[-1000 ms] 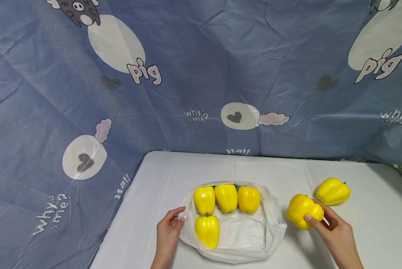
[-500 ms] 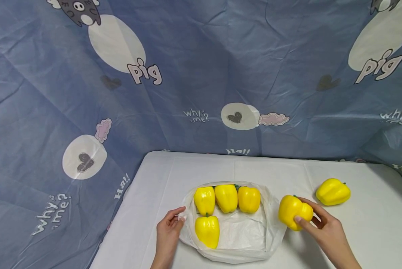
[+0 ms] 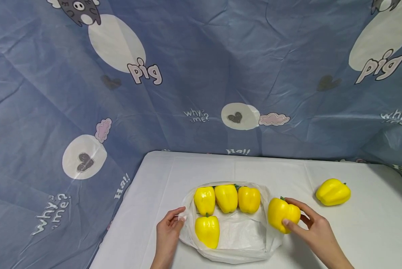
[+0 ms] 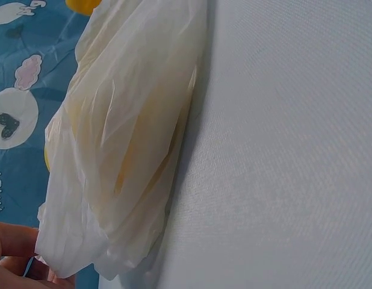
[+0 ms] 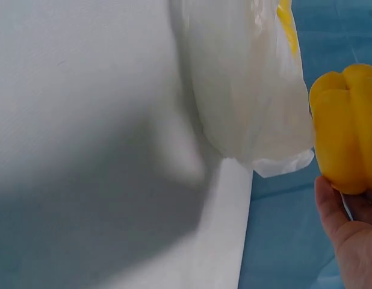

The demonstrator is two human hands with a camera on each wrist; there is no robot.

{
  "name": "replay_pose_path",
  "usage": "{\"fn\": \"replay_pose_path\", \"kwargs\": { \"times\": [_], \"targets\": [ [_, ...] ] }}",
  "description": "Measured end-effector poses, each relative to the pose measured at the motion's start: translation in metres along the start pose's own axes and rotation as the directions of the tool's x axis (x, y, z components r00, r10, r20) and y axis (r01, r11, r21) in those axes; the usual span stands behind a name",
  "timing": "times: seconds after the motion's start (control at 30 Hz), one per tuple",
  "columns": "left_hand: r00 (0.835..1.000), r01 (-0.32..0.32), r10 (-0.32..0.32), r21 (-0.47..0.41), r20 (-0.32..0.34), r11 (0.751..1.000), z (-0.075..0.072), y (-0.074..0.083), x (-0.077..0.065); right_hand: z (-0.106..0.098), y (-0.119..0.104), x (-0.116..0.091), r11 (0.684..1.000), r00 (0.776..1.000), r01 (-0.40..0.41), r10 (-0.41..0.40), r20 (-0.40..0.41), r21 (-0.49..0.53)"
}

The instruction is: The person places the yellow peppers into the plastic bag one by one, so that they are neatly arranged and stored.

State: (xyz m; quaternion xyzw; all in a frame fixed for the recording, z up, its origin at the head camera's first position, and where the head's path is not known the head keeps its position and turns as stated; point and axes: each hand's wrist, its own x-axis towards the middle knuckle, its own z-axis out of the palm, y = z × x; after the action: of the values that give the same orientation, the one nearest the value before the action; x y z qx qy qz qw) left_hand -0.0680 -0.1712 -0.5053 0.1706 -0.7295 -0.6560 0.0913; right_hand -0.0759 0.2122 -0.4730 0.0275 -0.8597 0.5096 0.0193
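A white plastic bag (image 3: pixel 241 256) lies spread on the table with its mouth facing up. Inside it are several yellow bell peppers (image 3: pixel 207 231), three in a row at the back and one in front at the left. My left hand (image 3: pixel 168 231) pinches the bag's left rim between thumb and fingers; the left wrist view shows the bag's side (image 4: pixel 132 132) beside those fingertips. With thumb and fingers, my right hand (image 3: pixel 310 228) grips another yellow bell pepper (image 3: pixel 283 215), its green stem up, overlapping the bag's right rim. In the right wrist view this pepper (image 5: pixel 348 129) is raised beside the bag.
One more yellow bell pepper (image 3: pixel 333 192) lies on the white table (image 3: pixel 372 231) at the right, behind my right hand. A blue printed cloth (image 3: pixel 201 74) hangs behind the table and along its left side.
My right hand has carried its bell pepper leftward from beside the bag to over the bag's right rim, turning the stem more upright. My left hand and the bag stay in place.
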Motion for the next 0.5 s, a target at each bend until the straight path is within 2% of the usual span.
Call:
{"fn": "replay_pose_path", "kwargs": {
  "times": [0.5],
  "targets": [
    [1.000,-0.006,0.006,0.015,-0.007,1.000,-0.0003,0.0006,-0.0003,0.0097,-0.0029,0.0015,0.994,0.992,0.110,-0.110,0.062,0.008]
  ]
}}
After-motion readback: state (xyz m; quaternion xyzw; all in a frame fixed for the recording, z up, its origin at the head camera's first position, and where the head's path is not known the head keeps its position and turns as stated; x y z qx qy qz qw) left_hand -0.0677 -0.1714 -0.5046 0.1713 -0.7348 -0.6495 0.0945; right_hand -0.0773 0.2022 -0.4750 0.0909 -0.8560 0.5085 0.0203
